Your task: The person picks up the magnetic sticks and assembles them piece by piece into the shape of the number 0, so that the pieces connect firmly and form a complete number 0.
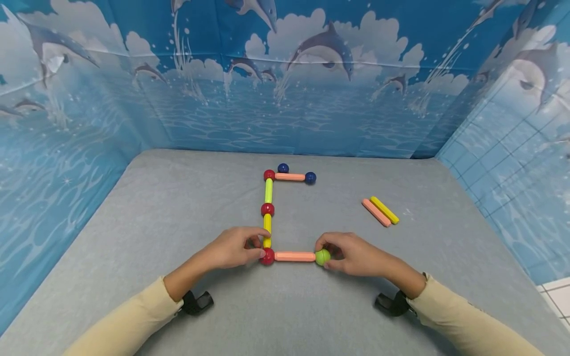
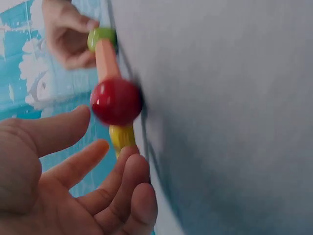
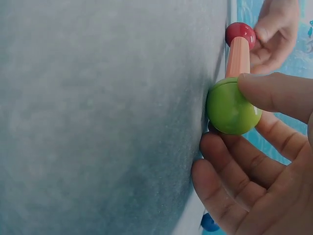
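Ball-and-rod pieces form an open-sided frame on the table. My right hand pinches a green ball between thumb and fingers. A salmon rod joins that ball to the near red ball. My left hand is beside this red ball, its fingers loosely bent around the yellow rod; in the left wrist view the thumb stands slightly off the ball. Beyond lie a middle red ball, a lime rod, a far red ball and another salmon rod ending in a blue ball.
A second blue ball sits just behind the far salmon rod. To the right, a loose yellow rod and a loose salmon rod lie side by side on the grey tabletop. A dolphin-print curtain borders the back and sides.
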Demonstrator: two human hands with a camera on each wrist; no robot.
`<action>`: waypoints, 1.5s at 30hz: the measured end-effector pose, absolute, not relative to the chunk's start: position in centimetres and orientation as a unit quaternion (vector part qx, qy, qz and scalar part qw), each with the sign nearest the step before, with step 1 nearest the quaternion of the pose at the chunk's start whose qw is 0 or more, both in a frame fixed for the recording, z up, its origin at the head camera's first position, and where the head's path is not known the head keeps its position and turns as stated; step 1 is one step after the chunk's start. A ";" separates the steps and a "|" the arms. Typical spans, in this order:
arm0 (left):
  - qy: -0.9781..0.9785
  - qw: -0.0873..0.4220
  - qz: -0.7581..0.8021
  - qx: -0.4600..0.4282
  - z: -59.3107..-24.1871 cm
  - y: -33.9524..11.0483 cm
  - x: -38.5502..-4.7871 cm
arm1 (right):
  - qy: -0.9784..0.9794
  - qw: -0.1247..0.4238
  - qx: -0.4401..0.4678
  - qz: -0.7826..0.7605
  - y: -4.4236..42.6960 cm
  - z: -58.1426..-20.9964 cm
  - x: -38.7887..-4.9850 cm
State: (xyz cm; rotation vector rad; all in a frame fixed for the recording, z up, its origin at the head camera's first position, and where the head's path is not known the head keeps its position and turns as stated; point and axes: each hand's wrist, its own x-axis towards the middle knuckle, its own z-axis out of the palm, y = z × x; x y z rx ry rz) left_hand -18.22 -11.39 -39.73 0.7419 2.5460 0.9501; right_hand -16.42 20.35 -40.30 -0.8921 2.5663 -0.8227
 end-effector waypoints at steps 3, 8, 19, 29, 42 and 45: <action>0.904 0.148 0.330 0.228 -39.2 -11.6 -19.6 | 0.893 0.150 -0.313 -0.287 20.4 -40.2 -16.3; 0.921 0.114 0.326 0.182 -38.7 -11.3 -22.4 | 0.888 0.158 -0.316 -0.293 20.6 -40.0 -16.3; 0.925 0.104 0.321 0.175 -40.0 -10.2 -25.8 | 0.941 0.022 -0.243 -0.235 25.5 -38.5 -19.2; 0.928 0.105 0.313 0.171 -40.3 -9.1 -26.8 | 0.984 -0.013 -0.116 -0.136 29.5 -38.7 -22.1; 0.921 0.128 0.331 0.161 -40.5 -8.5 -27.1 | 0.991 -0.041 -0.097 -0.088 28.4 -39.3 -22.6; 0.920 0.130 0.334 0.161 -40.4 -8.6 -27.1 | 0.992 -0.026 -0.090 -0.081 28.3 -39.3 -23.1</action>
